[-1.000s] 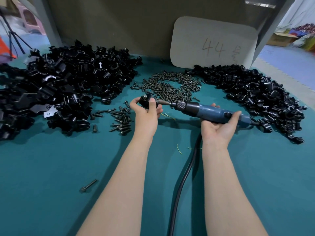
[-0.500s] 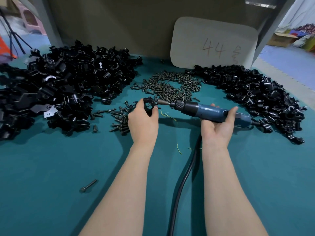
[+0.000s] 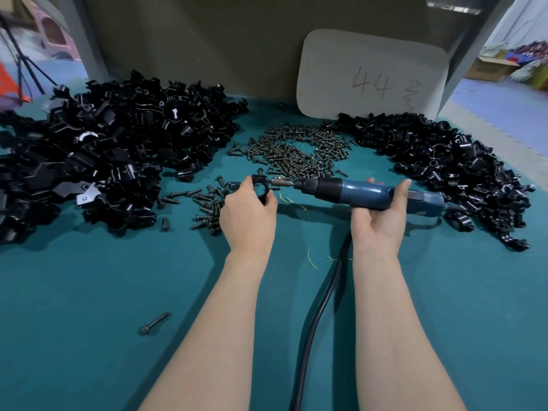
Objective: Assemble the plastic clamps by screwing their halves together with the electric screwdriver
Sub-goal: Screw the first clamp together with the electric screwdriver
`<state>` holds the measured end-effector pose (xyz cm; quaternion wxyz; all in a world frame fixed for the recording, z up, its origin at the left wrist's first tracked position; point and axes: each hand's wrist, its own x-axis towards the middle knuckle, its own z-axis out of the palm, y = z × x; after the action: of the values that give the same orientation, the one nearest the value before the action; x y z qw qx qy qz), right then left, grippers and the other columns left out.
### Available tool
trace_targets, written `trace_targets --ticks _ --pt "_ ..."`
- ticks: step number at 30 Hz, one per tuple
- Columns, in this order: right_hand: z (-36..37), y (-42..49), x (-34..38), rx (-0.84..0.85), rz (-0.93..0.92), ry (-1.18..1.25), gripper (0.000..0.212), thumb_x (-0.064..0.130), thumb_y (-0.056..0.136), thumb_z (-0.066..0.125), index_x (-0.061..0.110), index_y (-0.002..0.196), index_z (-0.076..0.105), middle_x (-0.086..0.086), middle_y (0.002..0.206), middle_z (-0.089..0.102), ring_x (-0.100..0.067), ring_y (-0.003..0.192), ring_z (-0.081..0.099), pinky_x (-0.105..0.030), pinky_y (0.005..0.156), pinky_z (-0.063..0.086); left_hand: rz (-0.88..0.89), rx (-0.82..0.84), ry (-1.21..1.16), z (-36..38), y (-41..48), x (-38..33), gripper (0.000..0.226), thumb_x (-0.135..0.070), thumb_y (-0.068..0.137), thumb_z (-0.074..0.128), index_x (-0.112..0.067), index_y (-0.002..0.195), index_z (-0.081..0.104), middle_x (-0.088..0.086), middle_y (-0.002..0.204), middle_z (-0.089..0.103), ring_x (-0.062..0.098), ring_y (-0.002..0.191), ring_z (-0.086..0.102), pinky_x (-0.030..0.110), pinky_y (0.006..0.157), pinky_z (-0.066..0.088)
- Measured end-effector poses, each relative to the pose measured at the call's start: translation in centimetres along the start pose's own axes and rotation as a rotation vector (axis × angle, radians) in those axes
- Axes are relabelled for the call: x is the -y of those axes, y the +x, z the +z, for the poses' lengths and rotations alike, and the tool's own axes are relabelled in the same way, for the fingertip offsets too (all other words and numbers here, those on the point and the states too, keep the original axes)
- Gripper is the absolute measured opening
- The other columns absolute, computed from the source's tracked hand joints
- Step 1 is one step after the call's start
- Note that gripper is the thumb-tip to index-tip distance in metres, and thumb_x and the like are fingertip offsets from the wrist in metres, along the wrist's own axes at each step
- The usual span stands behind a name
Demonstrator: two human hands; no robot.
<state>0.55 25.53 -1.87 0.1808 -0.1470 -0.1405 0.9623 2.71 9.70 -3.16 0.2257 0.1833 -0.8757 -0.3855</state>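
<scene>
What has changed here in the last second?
The left hand sank slightly and turned the clamp, so its ring now shows. The right hand still holds the screwdriver, tip at the clamp. The piles and loose screws lie as before.

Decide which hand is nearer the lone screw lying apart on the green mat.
Left. The left hand, holding a clamp, is beyond and right of the lone screw; the right hand, gripping the screwdriver, lies farther right.

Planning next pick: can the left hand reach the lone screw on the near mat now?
Probably not yet: the left hand grips the clamp at the screwdriver bit. The way itself looks free; the lone screw lies apart on bare mat.
</scene>
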Motion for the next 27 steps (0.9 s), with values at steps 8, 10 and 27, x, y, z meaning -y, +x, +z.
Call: trace_targets --ticks 8,10,27 --pt "0.5 -0.1 -0.6 -0.044 -0.058 -0.059 0.013 0.024 0.095 0.059 0.012 0.098 0.055 -0.005 0.097 0.061 -0.017 0.086 0.064 -0.029 0.080 0.054 0.067 -0.067 -0.138 -0.1 -0.6 -0.5 0.012 -0.013 0.092 0.053 -0.011 0.095 0.065 0.004 0.071 0.061 0.026 0.065 0.056 0.029 0.059 0.035" --pt "0.2 -0.1 -0.6 -0.049 -0.073 -0.075 0.015 0.026 0.093 0.061 0.013 0.099 0.056 -0.003 0.096 0.061 -0.016 0.087 0.065 -0.028 0.085 0.053 0.056 -0.108 -0.192 -0.2 -0.5 -0.3 0.013 -0.014 0.093 0.052 -0.011 0.096 0.065 0.000 0.074 0.061 0.022 0.065 0.054 0.028 0.059 0.034" --pt "-0.5 0.6 0.6 -0.086 -0.068 -0.076 0.044 0.038 0.089 0.065 0.014 0.124 0.054 -0.006 0.099 0.064 -0.019 0.093 0.067 -0.029 0.091 0.052 -0.040 0.088 0.101 1.1 4.7 -1.6 0.046 -0.033 0.100 0.045 -0.021 0.144 0.040 0.010 0.149 0.039 0.033 0.136 0.032 0.047 0.114 0.024"
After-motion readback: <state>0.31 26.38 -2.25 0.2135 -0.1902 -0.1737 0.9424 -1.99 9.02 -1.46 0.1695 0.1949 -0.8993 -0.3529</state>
